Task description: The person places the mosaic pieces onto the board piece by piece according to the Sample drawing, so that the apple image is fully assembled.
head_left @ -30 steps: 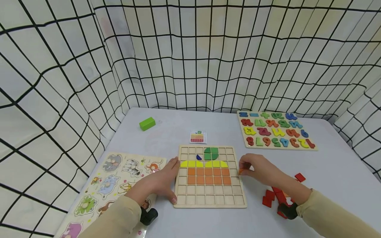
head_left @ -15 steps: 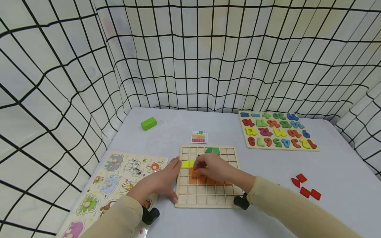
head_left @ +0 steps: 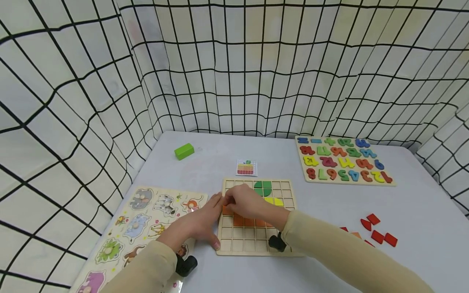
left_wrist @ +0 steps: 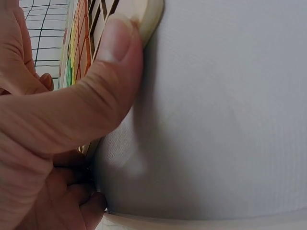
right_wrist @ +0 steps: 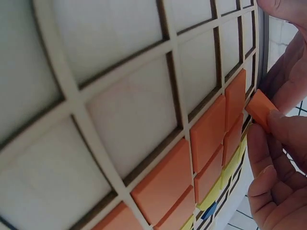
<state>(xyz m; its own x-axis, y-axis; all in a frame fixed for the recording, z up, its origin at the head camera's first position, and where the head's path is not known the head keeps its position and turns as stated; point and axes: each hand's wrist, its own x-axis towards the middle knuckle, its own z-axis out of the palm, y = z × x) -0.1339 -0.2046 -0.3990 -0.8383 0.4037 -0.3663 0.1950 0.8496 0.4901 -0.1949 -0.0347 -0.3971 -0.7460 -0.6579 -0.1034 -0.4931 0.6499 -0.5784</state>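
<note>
A wooden grid board lies flat on the white table, with orange square tiles, yellow curved pieces and green leaf-shaped pieces in its cells. Spread along the board's left edge, my left hand rests its fingers there, and its thumb presses the near corner. My right hand reaches over the board to its left side. It pinches an orange tile, tilted at the outermost column beside the placed orange tiles. The right hand hides part of the yellow row.
A small picture card lies behind the board. Loose red pieces are scattered at the right. An animal puzzle lies at the left, a green block at the back left, a number puzzle at the back right. Black netting surrounds the table.
My right hand has moved left from the board's right side, across the board to its left edge, carrying an orange tile. The left hand has stayed at the board's left edge.
</note>
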